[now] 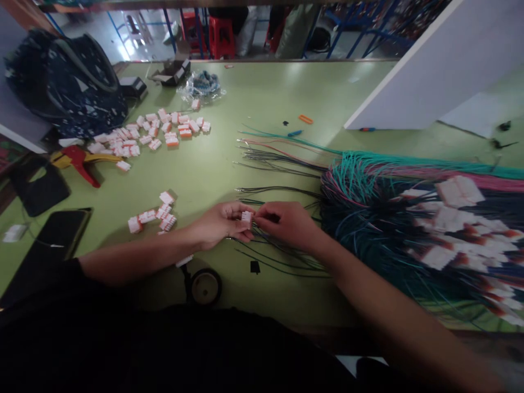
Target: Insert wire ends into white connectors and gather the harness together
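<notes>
My left hand (pixel 221 222) is closed around a small white connector block (pixel 246 218), held just above the green table (pixel 254 93). My right hand (pixel 286 222) is pinched right next to the block, its fingers on a thin dark wire (pixel 282 252) that trails from the loose wires under the hands. A large bundle of teal, pink and black wires (pixel 388 185) with white connectors attached lies to the right. A few white and orange connector blocks (pixel 158 215) sit just left of my left wrist.
Several more connector blocks (pixel 151 134) are spread at the back left near a dark backpack (pixel 65 82). A red and yellow hand tool (pixel 79 161), a black phone (pixel 53 240), a tape roll (pixel 204 285) and a white board (pixel 434 71) at the back right also lie about.
</notes>
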Demonstrator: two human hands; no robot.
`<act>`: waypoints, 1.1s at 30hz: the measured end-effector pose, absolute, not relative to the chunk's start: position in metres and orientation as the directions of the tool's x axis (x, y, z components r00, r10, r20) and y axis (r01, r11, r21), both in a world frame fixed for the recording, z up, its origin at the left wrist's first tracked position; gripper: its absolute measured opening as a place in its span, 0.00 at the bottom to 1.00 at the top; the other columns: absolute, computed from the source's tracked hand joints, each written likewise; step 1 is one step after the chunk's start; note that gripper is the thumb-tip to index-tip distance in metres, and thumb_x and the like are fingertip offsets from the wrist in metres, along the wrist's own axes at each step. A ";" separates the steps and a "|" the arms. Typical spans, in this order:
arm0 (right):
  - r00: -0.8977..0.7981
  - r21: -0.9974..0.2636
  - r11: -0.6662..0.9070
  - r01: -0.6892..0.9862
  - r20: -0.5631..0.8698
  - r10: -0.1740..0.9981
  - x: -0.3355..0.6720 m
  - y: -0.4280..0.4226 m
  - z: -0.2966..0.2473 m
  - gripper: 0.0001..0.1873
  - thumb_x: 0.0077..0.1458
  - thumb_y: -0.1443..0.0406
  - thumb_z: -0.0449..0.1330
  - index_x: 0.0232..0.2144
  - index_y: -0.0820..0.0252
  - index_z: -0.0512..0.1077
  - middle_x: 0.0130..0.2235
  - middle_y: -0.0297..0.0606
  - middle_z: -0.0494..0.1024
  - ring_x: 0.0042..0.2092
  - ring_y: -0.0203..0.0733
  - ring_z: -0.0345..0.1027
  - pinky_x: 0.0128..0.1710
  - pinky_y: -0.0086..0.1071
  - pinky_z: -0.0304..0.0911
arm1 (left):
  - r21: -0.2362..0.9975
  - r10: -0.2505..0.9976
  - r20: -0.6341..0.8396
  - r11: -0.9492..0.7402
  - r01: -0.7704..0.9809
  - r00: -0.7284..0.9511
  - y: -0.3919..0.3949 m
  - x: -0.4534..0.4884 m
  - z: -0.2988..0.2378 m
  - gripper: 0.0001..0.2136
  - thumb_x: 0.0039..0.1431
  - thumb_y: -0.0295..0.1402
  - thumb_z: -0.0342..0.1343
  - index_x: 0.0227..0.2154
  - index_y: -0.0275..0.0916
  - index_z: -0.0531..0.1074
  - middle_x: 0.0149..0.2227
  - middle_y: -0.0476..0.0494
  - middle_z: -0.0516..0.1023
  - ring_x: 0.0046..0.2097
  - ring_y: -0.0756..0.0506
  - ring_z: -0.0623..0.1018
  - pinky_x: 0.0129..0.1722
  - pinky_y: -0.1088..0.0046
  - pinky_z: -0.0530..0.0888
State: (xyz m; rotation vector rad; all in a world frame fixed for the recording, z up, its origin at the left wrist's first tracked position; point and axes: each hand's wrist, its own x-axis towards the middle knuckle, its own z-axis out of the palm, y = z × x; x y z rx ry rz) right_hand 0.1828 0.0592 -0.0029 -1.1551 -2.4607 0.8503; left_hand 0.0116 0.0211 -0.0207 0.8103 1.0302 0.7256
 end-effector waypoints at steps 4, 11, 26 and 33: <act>-0.570 -0.362 0.510 0.780 -0.075 0.818 0.197 0.098 0.023 0.12 0.51 0.64 0.53 0.30 0.60 0.76 0.31 0.36 0.78 0.32 0.37 0.68 0.30 0.28 0.56 | 0.832 0.830 -0.431 0.517 -0.200 0.355 0.022 0.013 -0.021 0.08 0.50 0.22 0.57 0.34 0.34 0.67 0.25 0.52 0.71 0.27 0.55 0.74 0.31 0.77 0.73; -0.285 0.208 0.303 0.930 -0.114 0.952 0.198 0.150 0.012 0.20 0.54 0.69 0.46 0.43 0.64 0.73 0.45 0.50 0.76 0.45 0.49 0.69 0.38 0.34 0.59 | 0.801 0.824 -0.426 0.536 -0.268 0.374 0.024 0.010 -0.028 0.09 0.48 0.24 0.60 0.31 0.34 0.64 0.24 0.55 0.68 0.26 0.55 0.73 0.32 0.76 0.73; -0.348 0.293 0.365 0.884 -0.111 0.931 0.200 0.177 0.007 0.18 0.55 0.66 0.48 0.42 0.62 0.74 0.45 0.51 0.75 0.45 0.51 0.68 0.36 0.35 0.61 | 0.810 0.815 -0.427 0.537 -0.235 0.392 0.024 0.011 -0.031 0.09 0.49 0.23 0.58 0.33 0.35 0.64 0.24 0.53 0.68 0.26 0.54 0.74 0.30 0.75 0.72; -0.467 0.286 0.465 0.838 -0.068 0.882 0.189 0.176 -0.001 0.16 0.56 0.65 0.48 0.41 0.64 0.72 0.44 0.51 0.75 0.44 0.49 0.68 0.37 0.34 0.59 | 0.807 0.813 -0.441 0.545 -0.229 0.381 0.024 0.012 -0.029 0.07 0.50 0.23 0.56 0.32 0.35 0.64 0.23 0.54 0.68 0.25 0.53 0.74 0.30 0.73 0.72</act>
